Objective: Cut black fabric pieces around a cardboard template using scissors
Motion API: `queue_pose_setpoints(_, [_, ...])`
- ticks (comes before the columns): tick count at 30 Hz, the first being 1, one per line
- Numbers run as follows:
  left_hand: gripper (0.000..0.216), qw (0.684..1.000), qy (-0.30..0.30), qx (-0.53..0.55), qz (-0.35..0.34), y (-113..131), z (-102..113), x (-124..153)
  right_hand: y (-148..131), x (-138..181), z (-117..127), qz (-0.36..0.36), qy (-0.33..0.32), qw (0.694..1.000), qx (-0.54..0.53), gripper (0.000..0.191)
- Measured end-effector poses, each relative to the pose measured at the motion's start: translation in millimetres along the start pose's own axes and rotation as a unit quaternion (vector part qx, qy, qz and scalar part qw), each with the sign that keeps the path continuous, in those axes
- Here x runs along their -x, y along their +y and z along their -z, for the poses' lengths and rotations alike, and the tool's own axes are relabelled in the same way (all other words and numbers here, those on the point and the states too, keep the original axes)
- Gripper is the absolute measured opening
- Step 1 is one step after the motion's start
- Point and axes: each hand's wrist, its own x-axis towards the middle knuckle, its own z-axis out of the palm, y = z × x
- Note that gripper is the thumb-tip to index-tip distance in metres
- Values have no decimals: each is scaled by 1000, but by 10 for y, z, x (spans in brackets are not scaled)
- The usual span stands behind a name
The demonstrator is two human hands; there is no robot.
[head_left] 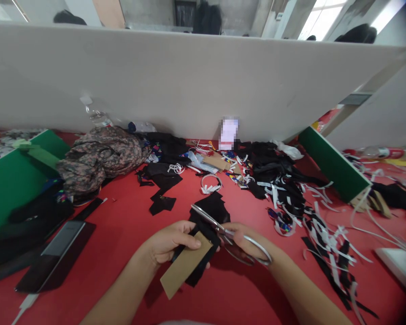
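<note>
My left hand [169,243] is closed on a brown cardboard strip [184,271] laid over a piece of black fabric [211,212], thumb on top. My right hand [245,241] grips the handles of metal scissors [223,232]. The blades are parted and point up and left into the black fabric, just beyond the cardboard's far end. Both hands hover low over the red table [122,234].
Black fabric scraps [162,189] and white trimmed strips [325,234] litter the table's middle and right. A patterned garment heap [101,155] lies at the left. A dark tablet [59,253] sits at the near left. Green dividers [334,164] flank the space, with a white partition [189,76] behind.
</note>
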Motion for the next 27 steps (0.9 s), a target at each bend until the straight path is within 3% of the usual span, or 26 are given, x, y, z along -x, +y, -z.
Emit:
queue_pose_setpoints(7, [30, 994, 81, -47, -47, -6, -49, -18, 53, -119, -19, 62, 136, 989, -15, 46])
queue_pose_setpoints(11, [27, 981, 139, -97, -92, -24, -73, -53, -6, -232, -50, 66, 222, 973, -10, 50])
queue_pose_setpoints(17, [23, 971, 130, -149, -133, -71, -105, -72, -185, -333, -187, 35, 219, 973, 63, 49])
queue_pose_setpoints(21, [47, 958, 92, -195, -188, -71, -166, -40, -321, -308, -245, -4, 184, 981, 67, 39])
queue_pose_setpoints(27, [43, 919, 124, -289, -237, -114, -142, -18, -525, -265, -360, 73, 197, 969, 129, 41])
